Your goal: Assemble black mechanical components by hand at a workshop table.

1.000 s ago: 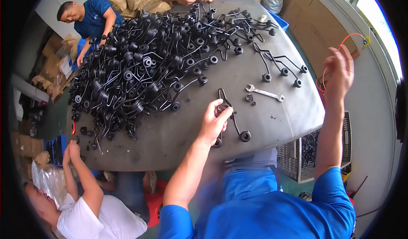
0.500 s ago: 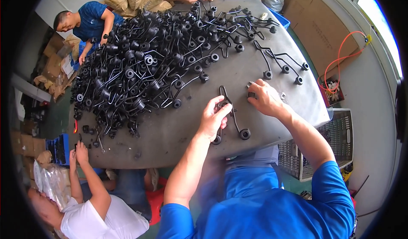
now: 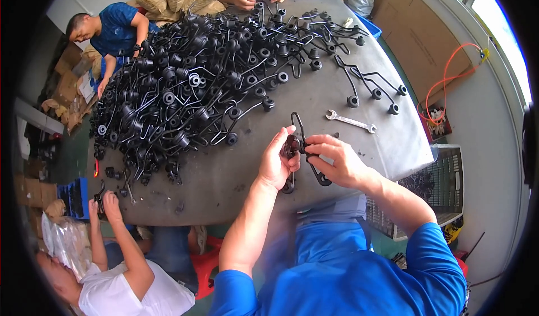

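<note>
My left hand (image 3: 274,163) is closed around a bent black wire bracket (image 3: 298,124). The bracket's narrow loop points away from me, and a round black rubber bushing (image 3: 288,187) shows at a near end. My right hand (image 3: 338,162) has its fingertips pinched together at the bracket's middle, on a small black piece mostly hidden by the fingers. Beyond the right hand, a silver open-ended wrench (image 3: 352,121) lies on the grey tabletop (image 3: 247,167).
A large heap of similar black brackets (image 3: 185,85) covers the table's left and far side. Several more lie at the far right (image 3: 370,80). A grey plastic crate (image 3: 449,175) stands beyond the right edge. Three people work around the table, one close by at left (image 3: 135,282).
My right hand has come back from beside the wrench to the bracket, carrying a small black piece. The wrench is now uncovered. My left hand keeps its hold on the bracket.
</note>
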Motion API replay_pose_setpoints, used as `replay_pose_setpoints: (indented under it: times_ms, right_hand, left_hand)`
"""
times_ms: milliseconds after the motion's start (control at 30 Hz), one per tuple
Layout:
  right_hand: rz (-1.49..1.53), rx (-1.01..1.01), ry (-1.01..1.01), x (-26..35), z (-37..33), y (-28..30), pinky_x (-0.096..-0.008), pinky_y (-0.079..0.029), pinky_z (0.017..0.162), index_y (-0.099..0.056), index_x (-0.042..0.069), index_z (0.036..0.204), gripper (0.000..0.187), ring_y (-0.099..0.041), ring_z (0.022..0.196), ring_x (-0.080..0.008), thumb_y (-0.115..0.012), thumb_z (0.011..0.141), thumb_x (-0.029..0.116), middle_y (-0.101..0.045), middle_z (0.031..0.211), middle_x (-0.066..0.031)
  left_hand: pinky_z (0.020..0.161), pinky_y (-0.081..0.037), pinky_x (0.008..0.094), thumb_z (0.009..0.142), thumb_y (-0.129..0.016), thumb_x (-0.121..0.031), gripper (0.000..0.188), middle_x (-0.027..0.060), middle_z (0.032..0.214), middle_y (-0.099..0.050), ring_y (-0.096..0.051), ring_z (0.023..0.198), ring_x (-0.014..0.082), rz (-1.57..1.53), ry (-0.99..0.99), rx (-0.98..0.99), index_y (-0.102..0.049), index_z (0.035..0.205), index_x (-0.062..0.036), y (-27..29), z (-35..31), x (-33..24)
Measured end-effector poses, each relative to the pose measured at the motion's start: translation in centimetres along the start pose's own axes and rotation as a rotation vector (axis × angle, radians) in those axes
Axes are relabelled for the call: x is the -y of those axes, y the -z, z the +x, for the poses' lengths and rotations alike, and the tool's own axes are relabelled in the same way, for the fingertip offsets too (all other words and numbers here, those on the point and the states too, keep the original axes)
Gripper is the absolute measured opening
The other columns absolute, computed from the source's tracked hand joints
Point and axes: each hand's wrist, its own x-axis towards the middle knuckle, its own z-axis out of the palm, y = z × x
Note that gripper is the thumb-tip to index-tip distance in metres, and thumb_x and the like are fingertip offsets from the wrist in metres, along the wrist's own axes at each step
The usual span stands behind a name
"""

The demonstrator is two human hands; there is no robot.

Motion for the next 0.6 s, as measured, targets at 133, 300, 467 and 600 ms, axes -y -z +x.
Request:
replay_pose_setpoints:
  times_ms: [133, 300, 467, 600]
  right_hand:
    - [-0.032, 0.005, -0.033, 0.2, -0.3, 0.7, -0.0356, -0.054, 0.075, -0.067, 0.002, 0.100, 0.015, -0.067, 0.085, -0.0307, -0.066, 0.086, 0.005, -0.068, 0.094, -0.0129]
    - [0.218, -0.083, -0.447, -1.7, 1.5, 0.9, -0.0275, -0.049, 0.065, -0.067, 0.001, 0.099, 0.012, -0.061, 0.071, -0.0162, -0.067, 0.087, 0.006, -0.065, 0.081, -0.0091]
    - [0.000, 0.247, -0.387, -1.6, 0.3, 3.7, -0.0308, -0.050, 0.066, -0.068, 0.003, 0.102, 0.023, -0.059, 0.070, -0.0186, -0.071, 0.081, 0.013, -0.062, 0.084, -0.0083]
    - [-0.052, 0.464, -0.172, -1.0, -2.0, 3.1, -0.0367, -0.052, 0.074, -0.067, 0.004, 0.106, 0.036, -0.062, 0.083, -0.0279, -0.076, 0.076, 0.020, -0.062, 0.094, -0.0118]
  left_hand:
    - [0.045, -0.033, 0.0286, 0.095, -0.057, -0.046, 0.042, 0.0008, 0.077, -0.051, -0.045, 0.050, 0.0132, -0.048, 0.054, 0.041, -0.057, 0.121, -0.0139, 0.0, -0.1, 0.6]
    - [0.046, -0.031, 0.0268, 0.098, -0.049, -0.049, 0.043, -0.0007, 0.073, -0.050, -0.041, 0.049, 0.0120, 0.011, 0.047, 0.046, -0.057, 0.122, -0.0142, -0.1, 0.1, 0.9]
    - [0.046, -0.032, 0.0269, 0.097, -0.053, -0.046, 0.039, 0.0016, 0.074, -0.051, -0.043, 0.049, 0.0124, -0.051, 0.011, 0.000, -0.058, 0.118, -0.0140, 1.3, 0.4, 0.5]
    - [0.046, -0.033, 0.0277, 0.095, -0.058, -0.045, 0.038, 0.0026, 0.078, -0.051, -0.046, 0.050, 0.0135, -0.082, 0.012, 0.041, -0.058, 0.116, -0.0133, 1.5, 0.5, 0.4]
